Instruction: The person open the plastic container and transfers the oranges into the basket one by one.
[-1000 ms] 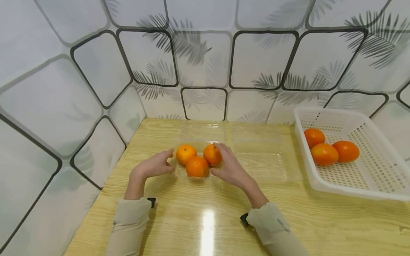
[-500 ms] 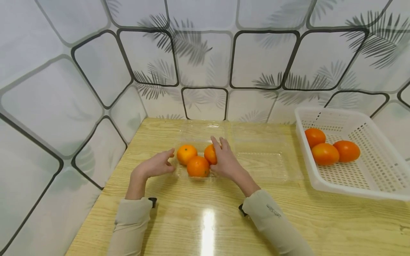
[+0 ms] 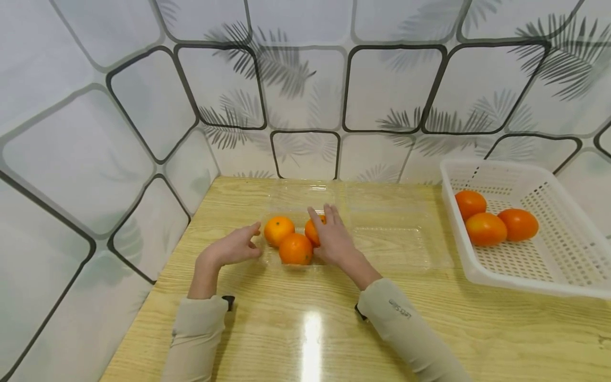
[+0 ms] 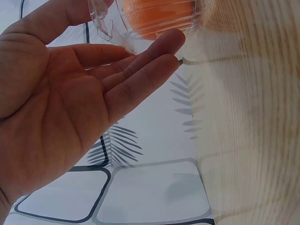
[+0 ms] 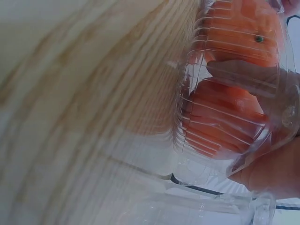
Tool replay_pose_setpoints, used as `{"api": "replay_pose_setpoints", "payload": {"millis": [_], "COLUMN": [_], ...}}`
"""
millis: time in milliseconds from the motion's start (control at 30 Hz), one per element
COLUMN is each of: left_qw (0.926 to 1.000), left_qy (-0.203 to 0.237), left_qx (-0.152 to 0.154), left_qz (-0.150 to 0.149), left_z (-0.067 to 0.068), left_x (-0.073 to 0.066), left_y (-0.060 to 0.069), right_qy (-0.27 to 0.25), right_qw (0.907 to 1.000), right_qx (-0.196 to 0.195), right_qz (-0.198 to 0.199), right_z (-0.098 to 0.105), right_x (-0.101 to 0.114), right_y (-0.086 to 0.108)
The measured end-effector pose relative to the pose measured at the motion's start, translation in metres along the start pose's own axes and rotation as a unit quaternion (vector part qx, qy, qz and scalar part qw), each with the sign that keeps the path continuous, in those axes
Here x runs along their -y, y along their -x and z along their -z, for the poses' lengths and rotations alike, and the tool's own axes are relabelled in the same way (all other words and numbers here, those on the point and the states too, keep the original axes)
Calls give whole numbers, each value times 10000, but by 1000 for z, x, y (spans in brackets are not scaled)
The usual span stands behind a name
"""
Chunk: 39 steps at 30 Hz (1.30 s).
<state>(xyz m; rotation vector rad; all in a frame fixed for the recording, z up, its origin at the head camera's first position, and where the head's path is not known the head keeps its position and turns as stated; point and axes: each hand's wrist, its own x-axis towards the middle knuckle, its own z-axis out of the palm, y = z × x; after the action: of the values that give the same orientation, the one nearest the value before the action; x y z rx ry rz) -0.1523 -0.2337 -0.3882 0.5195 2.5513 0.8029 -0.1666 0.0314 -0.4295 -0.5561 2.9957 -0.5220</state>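
Three oranges sit in a clear plastic clamshell box, its raised lid point(image 3: 298, 199) behind them. One orange point(image 3: 279, 231) is at the left and another orange point(image 3: 296, 250) at the front. My right hand point(image 3: 336, 241) holds the right-hand orange point(image 3: 312, 233) from above, fingers over it, partly hiding it. Through the plastic in the right wrist view, one finger point(image 5: 234, 72) lies between two oranges. My left hand point(image 3: 234, 246) stays at the box's left side, fingers mostly straight. In the left wrist view, its fingertips point(image 4: 171, 42) touch or nearly touch the plastic.
A second clear clamshell box point(image 3: 391, 246) lies open just to the right. Farther right, a white perforated basket point(image 3: 568, 233) holds three orange-red tomatoes point(image 3: 486, 229). A patterned wall point(image 3: 305, 106) borders the wooden table point(image 3: 267, 329) at the back and left.
My right hand has shifted slightly left and farther over the right-hand orange, covering more of it, and its forearm has swung left. The left hand is about where it was.
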Motion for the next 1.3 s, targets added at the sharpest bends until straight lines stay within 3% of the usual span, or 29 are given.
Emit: {"api": "replay_pose_setpoints", "payload": {"millis": [500,1000,1133,1300], "left_qw": [10000,9993,9976,9903], "left_qy": [35,359,695,1362], "left_qx": [14,25,55,220], "left_qz": [-72,-28,-19,-172], "left_z": [0,-3,-4,-5], "left_x": [3,6,13,23], "left_y": [-3,-1,-3,-4], "right_qy": [740,396,353,148], "right_qw": [9968,9977,9977,9987], "right_qx": [53,85,6,-90], "right_qz": [287,552,586,476], "right_z": [-6,-6,-7,-10], "right_x": [6,3,3,2], "right_y": [-6,-5,-6,-6]}}
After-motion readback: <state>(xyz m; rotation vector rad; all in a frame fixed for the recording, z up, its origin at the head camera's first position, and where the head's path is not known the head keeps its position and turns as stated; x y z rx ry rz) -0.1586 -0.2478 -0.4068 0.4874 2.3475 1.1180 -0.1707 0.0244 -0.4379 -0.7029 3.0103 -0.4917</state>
